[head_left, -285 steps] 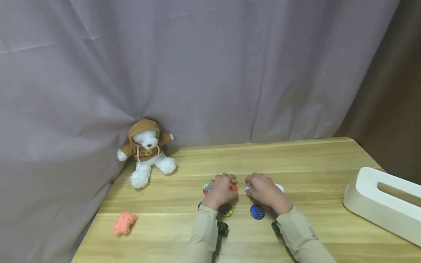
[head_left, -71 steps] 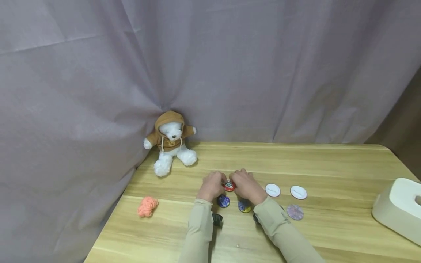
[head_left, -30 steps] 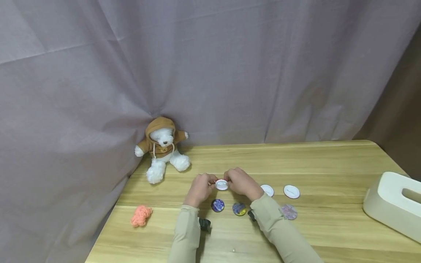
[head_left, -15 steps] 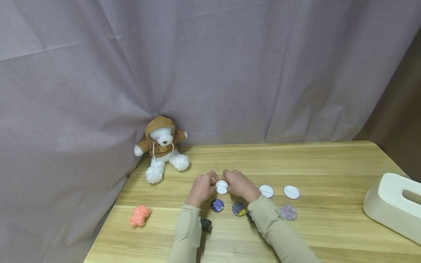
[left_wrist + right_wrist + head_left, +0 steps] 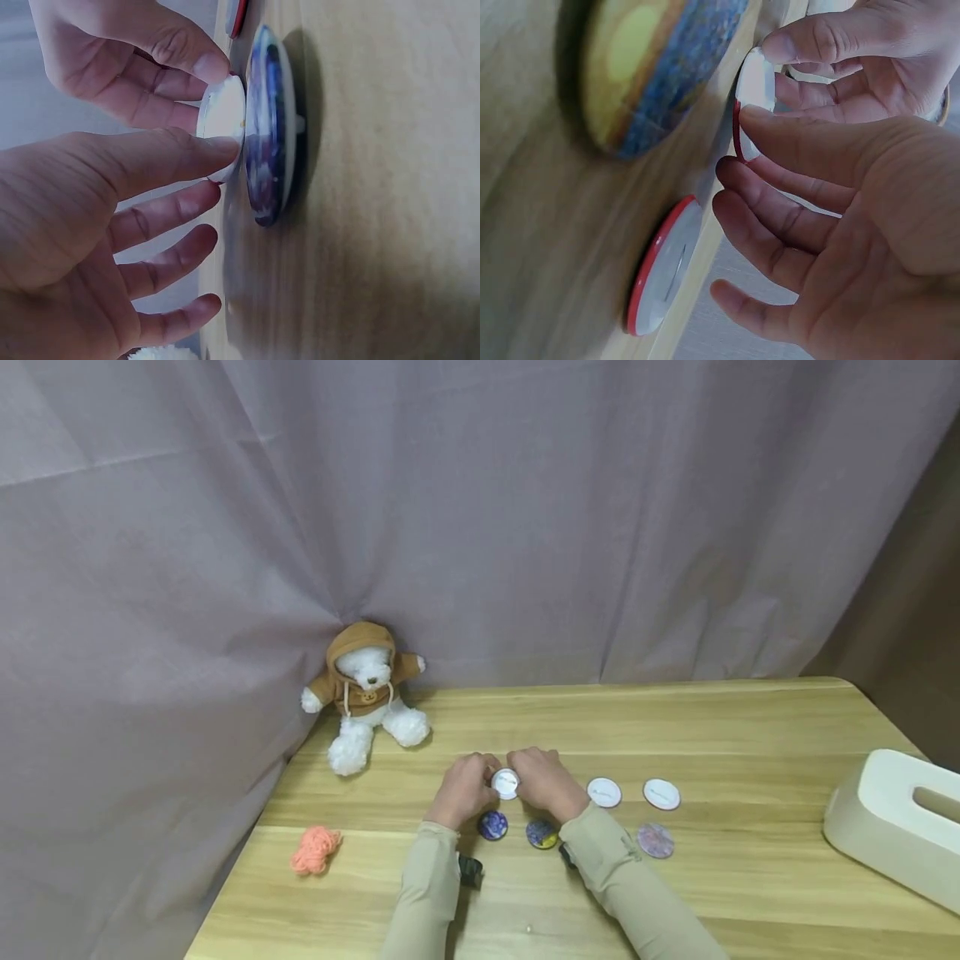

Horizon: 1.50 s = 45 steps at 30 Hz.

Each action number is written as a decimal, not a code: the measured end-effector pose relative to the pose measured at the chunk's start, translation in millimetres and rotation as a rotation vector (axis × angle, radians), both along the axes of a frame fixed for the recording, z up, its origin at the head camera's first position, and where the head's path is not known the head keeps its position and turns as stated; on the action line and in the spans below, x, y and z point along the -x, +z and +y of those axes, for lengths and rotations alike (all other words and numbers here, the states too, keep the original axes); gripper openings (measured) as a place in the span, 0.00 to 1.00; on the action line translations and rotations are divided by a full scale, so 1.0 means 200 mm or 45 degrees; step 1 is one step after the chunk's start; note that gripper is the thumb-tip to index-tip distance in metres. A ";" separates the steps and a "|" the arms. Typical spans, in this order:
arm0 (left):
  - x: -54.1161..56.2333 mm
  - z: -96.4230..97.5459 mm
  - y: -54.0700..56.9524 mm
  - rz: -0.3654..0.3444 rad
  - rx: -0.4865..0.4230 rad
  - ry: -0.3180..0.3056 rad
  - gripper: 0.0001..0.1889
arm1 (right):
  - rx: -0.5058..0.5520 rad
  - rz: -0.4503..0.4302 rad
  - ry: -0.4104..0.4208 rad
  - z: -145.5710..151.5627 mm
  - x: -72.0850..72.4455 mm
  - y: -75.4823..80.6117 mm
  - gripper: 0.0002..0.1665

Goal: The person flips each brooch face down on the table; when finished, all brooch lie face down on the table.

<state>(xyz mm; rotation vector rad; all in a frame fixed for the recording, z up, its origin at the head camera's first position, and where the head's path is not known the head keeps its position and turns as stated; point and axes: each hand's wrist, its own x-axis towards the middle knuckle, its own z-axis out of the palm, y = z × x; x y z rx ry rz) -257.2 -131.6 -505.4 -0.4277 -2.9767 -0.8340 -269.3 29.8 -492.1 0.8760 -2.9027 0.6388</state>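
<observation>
Both hands pinch one round pin badge by its edges, white back with the pin facing up and a red rim. My left hand grips its left side between thumb and index finger, other fingers spread in the left wrist view. On the right side, my right hand pinches it with the thumb on its back. Just in front lie a blue swirled badge and a blue and yellow badge, picture side up. In the right wrist view, a red-rimmed badge lies face down beside my right hand.
Right of the hands are two face-down white badges, one nearer and one farther, and a pinkish-purple badge. A teddy bear sits back left, coral yarn front left. A white tissue box stands at the right edge.
The hands were apart over the badges at first, then came together on a red badge, picture side showing. They turned it white back up; lately it has hardly moved.
</observation>
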 end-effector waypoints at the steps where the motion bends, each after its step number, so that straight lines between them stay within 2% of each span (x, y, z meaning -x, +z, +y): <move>1: 0.00 0.00 0.00 0.004 0.010 -0.003 0.15 | -0.011 -0.006 -0.006 0.00 0.00 0.00 0.10; 11: -0.01 0.01 0.01 -0.013 0.115 -0.064 0.07 | -0.119 -0.064 -0.015 -0.01 -0.01 0.00 0.15; 17: -0.02 0.00 0.01 0.095 0.119 -0.081 0.04 | -0.129 -0.020 -0.011 0.00 -0.02 0.02 0.13; 23: -0.07 -0.01 0.05 0.161 0.088 -0.040 0.13 | -0.081 0.049 0.033 0.01 -0.06 0.05 0.10; 31: -0.14 -0.01 0.07 0.133 0.077 -0.040 0.14 | -0.020 0.114 0.104 0.02 -0.12 0.06 0.04; 39: -0.22 -0.04 0.07 0.066 0.075 0.004 0.16 | 0.023 0.074 0.104 -0.01 -0.17 0.06 0.14; 45: -0.25 -0.06 0.05 0.072 0.111 0.002 0.17 | 0.047 0.030 0.106 -0.04 -0.19 0.08 0.18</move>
